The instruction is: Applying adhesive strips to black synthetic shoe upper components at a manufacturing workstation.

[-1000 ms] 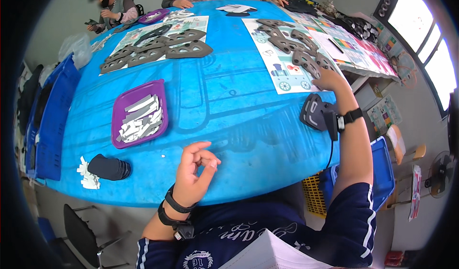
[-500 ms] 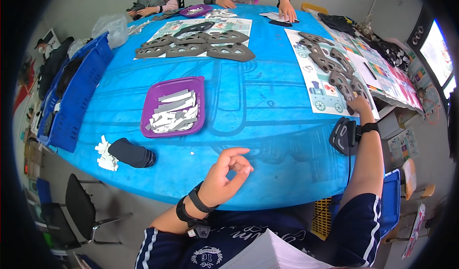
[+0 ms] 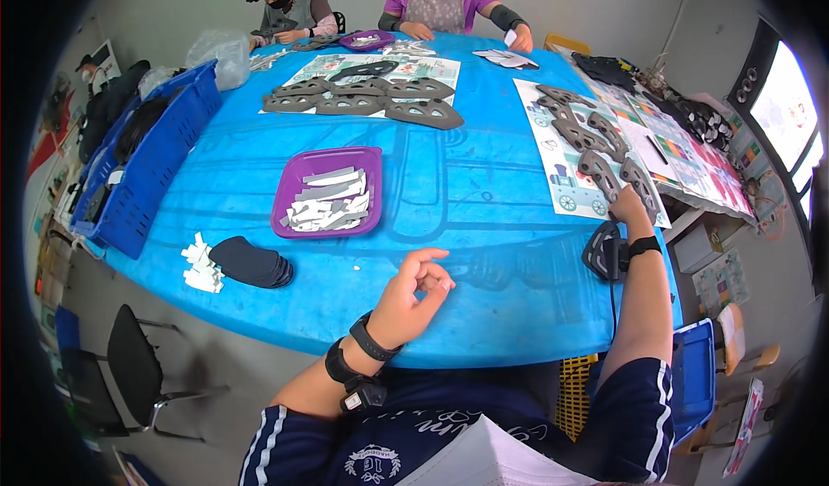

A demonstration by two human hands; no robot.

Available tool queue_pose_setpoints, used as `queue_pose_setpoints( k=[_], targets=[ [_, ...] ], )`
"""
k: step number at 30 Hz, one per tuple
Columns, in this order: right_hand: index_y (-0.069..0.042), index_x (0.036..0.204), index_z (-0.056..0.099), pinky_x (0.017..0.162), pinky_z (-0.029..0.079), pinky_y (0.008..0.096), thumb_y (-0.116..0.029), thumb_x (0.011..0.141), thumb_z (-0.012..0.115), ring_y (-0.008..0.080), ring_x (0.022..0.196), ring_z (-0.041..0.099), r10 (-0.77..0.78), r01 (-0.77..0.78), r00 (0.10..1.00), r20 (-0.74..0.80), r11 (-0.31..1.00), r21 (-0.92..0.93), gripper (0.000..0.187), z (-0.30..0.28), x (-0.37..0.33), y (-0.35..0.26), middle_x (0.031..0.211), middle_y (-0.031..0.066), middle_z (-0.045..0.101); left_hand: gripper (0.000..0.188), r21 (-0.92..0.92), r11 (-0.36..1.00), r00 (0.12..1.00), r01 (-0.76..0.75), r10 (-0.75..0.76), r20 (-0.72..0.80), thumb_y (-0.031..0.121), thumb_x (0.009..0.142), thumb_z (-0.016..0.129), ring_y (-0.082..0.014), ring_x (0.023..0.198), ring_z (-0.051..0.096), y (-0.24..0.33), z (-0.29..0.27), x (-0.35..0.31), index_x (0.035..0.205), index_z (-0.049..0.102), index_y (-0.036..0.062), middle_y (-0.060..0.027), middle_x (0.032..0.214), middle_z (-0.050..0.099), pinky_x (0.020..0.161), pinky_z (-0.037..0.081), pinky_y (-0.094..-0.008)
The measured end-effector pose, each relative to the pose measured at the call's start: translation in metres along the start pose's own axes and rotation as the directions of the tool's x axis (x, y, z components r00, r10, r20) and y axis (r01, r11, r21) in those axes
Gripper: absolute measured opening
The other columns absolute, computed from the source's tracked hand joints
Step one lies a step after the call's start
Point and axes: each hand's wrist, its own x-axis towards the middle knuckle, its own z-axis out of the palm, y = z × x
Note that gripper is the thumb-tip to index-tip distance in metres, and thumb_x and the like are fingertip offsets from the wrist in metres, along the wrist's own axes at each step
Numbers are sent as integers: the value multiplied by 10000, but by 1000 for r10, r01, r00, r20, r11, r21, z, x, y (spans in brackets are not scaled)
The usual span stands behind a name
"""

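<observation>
Left hand (image 3: 413, 292) loosely curled, grip empty, over bare blue table (image 3: 484, 192), right hand (image 3: 630, 205) grip unclear on grey piece (image 3: 635, 179) near edge.

Navy white-striped sleeves, black wristbands, bare hands

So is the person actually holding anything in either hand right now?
The left hand hangs empty over the blue table. The right hand rests its fingertips on a grey shaped piece; no grip can be seen.
</observation>
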Motion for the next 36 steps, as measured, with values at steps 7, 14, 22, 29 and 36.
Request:
queue_pose_setpoints(
  k=[7,14,22,29,36],
  targets=[
    [77,1089,354,827,457,440,-54,727,559,431,969,540,-19,42,941,-338,997,62,436,9,-4,12,1055,320,500,344,-38,999,999,-12,11,-40,37,863,504,-93,735,508,-6,-1,5,1179,369,26,-64,836,545,677,435,-230],
    [23,1095,422,727,474,449,-31,828,451,424,852,565,-251,335,711,-657,942,3,274,-60,-52,-31,968,270,556,330,-15,1000,998,-2,1,-64,38,867,499,-90,720,505,-7,0,4,1172,375,27,-57,810,544,668,433,-226],
    [-5,1062,454,728,486,312,34,727,663,203,824,632,-351,849,515,-782,339,406,397,-74,-234,-97,911,142,641,638,31,985,937,-167,169,-305,28,761,648,-167,943,537,7,11,4,1290,292,38,-139,1235,399,809,461,-297],
    [-10,991,504,643,475,258,-15,692,717,163,725,615,-348,678,664,-662,-93,729,367,-35,-318,-75,870,112,644,549,-516,856,983,-29,-70,-172,-43,739,659,-160,976,550,16,0,-17,1219,398,9,-134,1157,504,830,473,-278],
    [-11,869,645,605,444,235,110,631,698,156,704,581,-344,682,726,-595,248,689,273,10,-287,-92,785,75,592,197,118,989,989,-87,100,-111,31,790,630,-153,876,581,62,-23,4,980,587,8,-89,936,602,727,468,-279]
  ],
)
